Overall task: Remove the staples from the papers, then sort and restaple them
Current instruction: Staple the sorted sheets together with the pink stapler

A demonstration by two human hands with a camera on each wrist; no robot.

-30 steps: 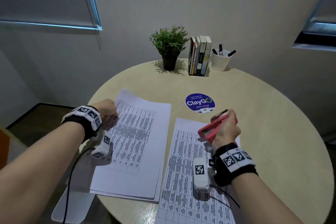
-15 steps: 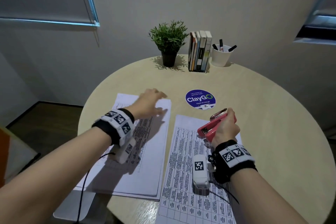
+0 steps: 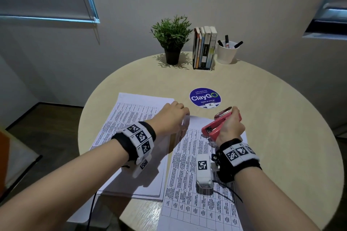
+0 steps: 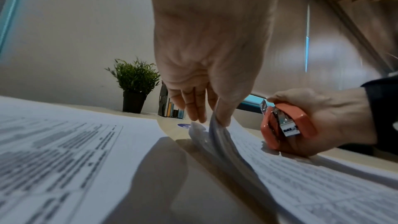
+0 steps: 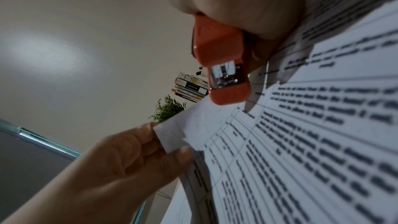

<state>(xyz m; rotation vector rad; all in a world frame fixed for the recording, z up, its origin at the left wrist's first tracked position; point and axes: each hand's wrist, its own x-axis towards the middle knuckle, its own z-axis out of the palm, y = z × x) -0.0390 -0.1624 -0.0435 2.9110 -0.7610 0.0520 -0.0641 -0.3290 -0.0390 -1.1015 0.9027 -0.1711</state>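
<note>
Two sets of printed table sheets lie on the round table (image 3: 281, 118): a left stack (image 3: 131, 118) and a right stack (image 3: 197, 184). My left hand (image 3: 172, 118) pinches the top left corner of the right stack (image 4: 215, 130) between thumb and fingers and lifts it off the table; the same corner (image 5: 170, 137) shows in the right wrist view. My right hand (image 3: 231, 127) grips a coral-red stapler (image 3: 214, 127) and rests on the upper part of the right stack. The stapler (image 4: 286, 123) points toward the lifted corner, a short way to its right.
At the table's far edge stand a potted plant (image 3: 172, 43), a row of books (image 3: 204, 47) and a white cup of markers (image 3: 227, 52). A round blue ClayGo sticker (image 3: 205, 97) lies just beyond the hands. The left stack overhangs the table's near left edge.
My left hand left the left stack, crossed to the right and took hold of the right stack's top left corner, lifting it. The right hand with the stapler stayed put.
</note>
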